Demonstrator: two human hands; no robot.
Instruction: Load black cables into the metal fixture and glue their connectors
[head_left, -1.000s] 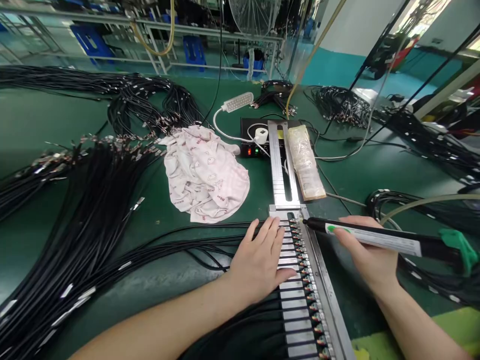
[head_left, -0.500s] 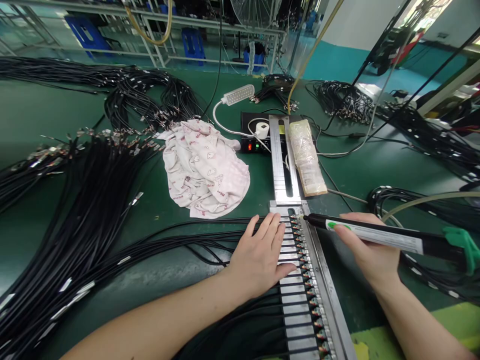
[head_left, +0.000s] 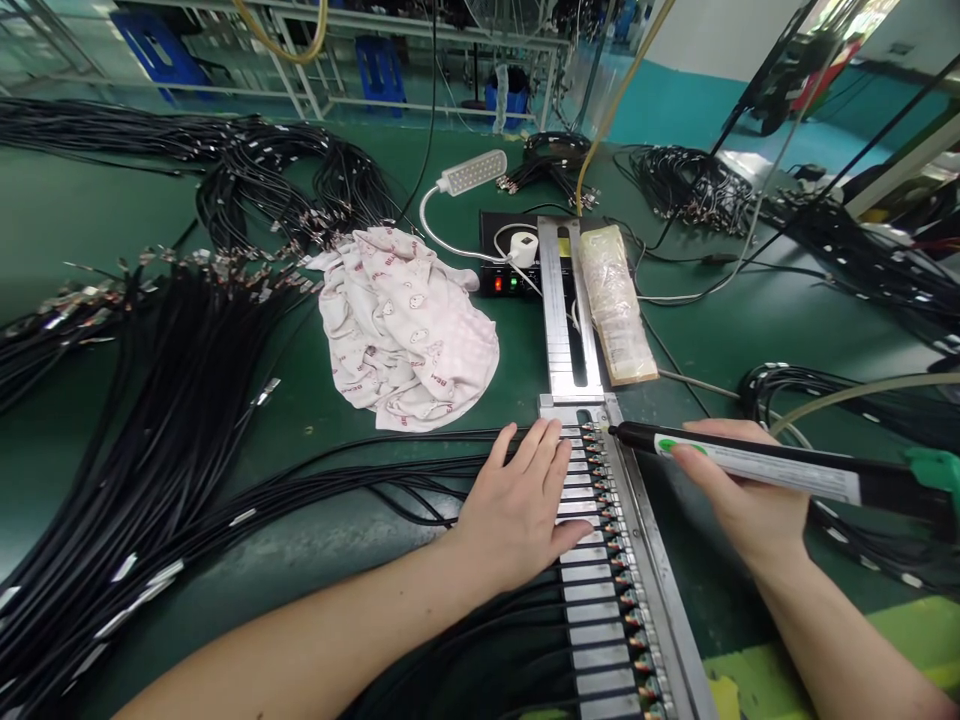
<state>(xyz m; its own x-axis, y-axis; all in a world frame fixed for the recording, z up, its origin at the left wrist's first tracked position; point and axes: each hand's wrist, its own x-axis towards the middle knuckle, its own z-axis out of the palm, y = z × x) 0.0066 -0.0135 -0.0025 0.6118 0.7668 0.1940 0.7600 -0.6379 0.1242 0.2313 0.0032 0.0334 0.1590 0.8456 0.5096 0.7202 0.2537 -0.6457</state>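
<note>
My left hand (head_left: 514,505) lies flat, fingers outstretched, over black cables (head_left: 420,468) laid across a long metal fixture (head_left: 592,570). The cable ends, with small metal connectors (head_left: 622,580), line up in a row along the fixture's right side. In my right hand (head_left: 750,490) is a black dispensing syringe (head_left: 757,465) with a white label and a green end cap. Its tip points left, at the connectors near the far end of the row, close to the metal. I cannot tell whether it touches them.
A crumpled white printed cloth (head_left: 409,330) lies beyond my left hand. Behind the fixture are a black control box (head_left: 499,265), a bendy lamp (head_left: 472,172) and a plastic-wrapped block (head_left: 616,305). Cable bundles (head_left: 187,380) cover the left side; more coils (head_left: 825,400) lie right.
The view has shifted slightly. My left hand stays flat on the cables, and the syringe tip remains by the far connectors, almost unmoved.
</note>
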